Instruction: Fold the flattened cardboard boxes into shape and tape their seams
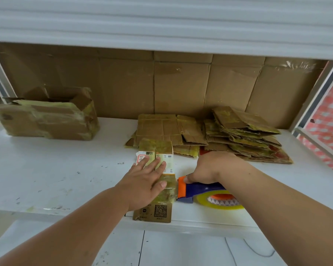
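Note:
A small folded cardboard box (pixel 158 210) lies lengthwise on the white shelf (pixel 56 169), its near end over the front edge, with yellowed tape, a white label and a QR code on top. My left hand (pixel 146 181) presses flat on its top with straight fingers. Beside the box's right side, my right hand (pixel 210 167) grips the blue and orange tape dispenser (pixel 196 191) with its clear tape roll (pixel 219 201). The dispenser's orange front touches the box's right edge.
Two piles of flattened cardboard boxes (pixel 244 135) lie at the back right of the shelf. An open, heavily taped carton (pixel 46 118) stands at the back left. Cardboard sheets (pixel 181 83) line the back wall. A metal post (pixel 311 104) rises at the right.

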